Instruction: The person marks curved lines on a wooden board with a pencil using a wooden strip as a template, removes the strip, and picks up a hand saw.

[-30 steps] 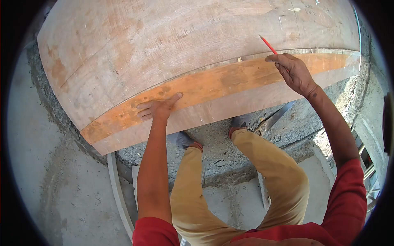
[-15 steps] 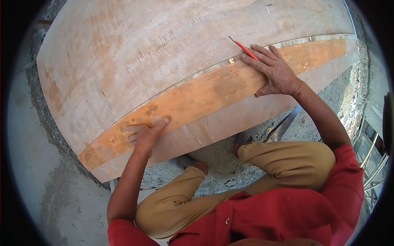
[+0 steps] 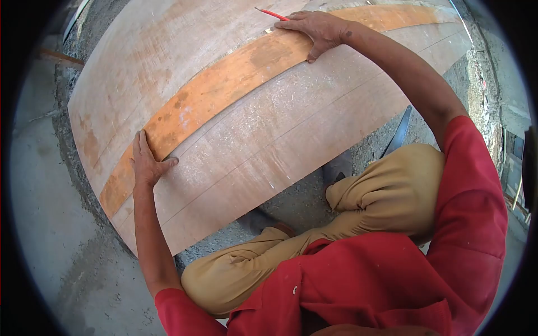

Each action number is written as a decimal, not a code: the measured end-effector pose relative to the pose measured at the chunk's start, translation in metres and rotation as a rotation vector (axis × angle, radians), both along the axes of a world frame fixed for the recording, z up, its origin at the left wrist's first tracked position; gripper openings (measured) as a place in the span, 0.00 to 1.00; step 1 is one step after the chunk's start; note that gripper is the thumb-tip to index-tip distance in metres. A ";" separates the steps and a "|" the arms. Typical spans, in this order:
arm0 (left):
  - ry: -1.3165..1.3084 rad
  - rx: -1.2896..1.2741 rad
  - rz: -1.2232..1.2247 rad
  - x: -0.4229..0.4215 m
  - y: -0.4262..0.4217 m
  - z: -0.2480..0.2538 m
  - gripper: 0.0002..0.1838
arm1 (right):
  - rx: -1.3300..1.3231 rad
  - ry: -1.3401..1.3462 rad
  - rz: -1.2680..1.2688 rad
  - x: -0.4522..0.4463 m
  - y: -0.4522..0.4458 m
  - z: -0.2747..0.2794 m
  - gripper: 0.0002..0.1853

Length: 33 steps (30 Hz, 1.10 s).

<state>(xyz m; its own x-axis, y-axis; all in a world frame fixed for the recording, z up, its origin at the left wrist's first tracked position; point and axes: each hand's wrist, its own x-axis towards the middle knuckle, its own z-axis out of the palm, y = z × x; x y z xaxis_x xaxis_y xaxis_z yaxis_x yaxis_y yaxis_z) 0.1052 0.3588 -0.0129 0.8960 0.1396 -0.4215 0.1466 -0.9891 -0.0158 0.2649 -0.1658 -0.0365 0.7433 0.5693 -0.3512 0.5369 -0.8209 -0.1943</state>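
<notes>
A long orange-brown board (image 3: 218,84) lies flat across a large pale plywood sheet (image 3: 269,129). My left hand (image 3: 148,163) spans the board near its left end, fingers over the far edge and thumb by the near edge. Farther right, my right hand (image 3: 320,31) straddles the same board, thumb at its near edge. A red pencil (image 3: 273,14) is tucked between the fingers of that hand, its tip pointing left. Thin dark lines run along the plywood on the near side of the board.
My bent knees (image 3: 392,173) are close to the sheet's near edge. A bluish blade (image 3: 399,133), perhaps a saw's, lies on the rough ground beside my knee. Grey concrete floor (image 3: 56,196) extends at left. A wooden stick (image 3: 60,57) shows at the far left corner.
The orange board has shifted away from me across the plywood, baring a wider near strip with lines. My left hand has moved left and now spans the board. My right hand went farther out with the pencil.
</notes>
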 end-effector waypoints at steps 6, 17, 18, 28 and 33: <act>-0.095 -0.034 -0.054 0.017 0.014 -0.002 0.73 | -0.077 -0.022 0.016 0.001 -0.002 -0.002 0.69; -0.151 -0.265 0.008 -0.015 0.022 -0.005 0.72 | -0.015 0.108 0.000 0.004 -0.007 0.011 0.66; -0.148 -0.267 0.021 -0.018 0.020 -0.006 0.72 | -0.006 0.091 0.010 0.005 -0.008 0.009 0.66; -0.196 -0.242 -0.025 -0.021 0.033 -0.020 0.71 | -0.039 0.105 0.034 0.006 -0.006 0.011 0.67; -0.176 -0.211 0.002 -0.022 0.022 -0.010 0.70 | -0.040 0.092 0.027 0.003 -0.006 0.013 0.67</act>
<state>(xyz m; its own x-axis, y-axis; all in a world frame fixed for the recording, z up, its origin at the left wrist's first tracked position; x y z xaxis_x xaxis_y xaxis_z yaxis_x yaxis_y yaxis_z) 0.0828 0.3804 -0.0229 0.9580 0.0669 -0.2789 0.1305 -0.9676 0.2160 0.2683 -0.1723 -0.0232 0.6911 0.5733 -0.4402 0.5407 -0.8142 -0.2114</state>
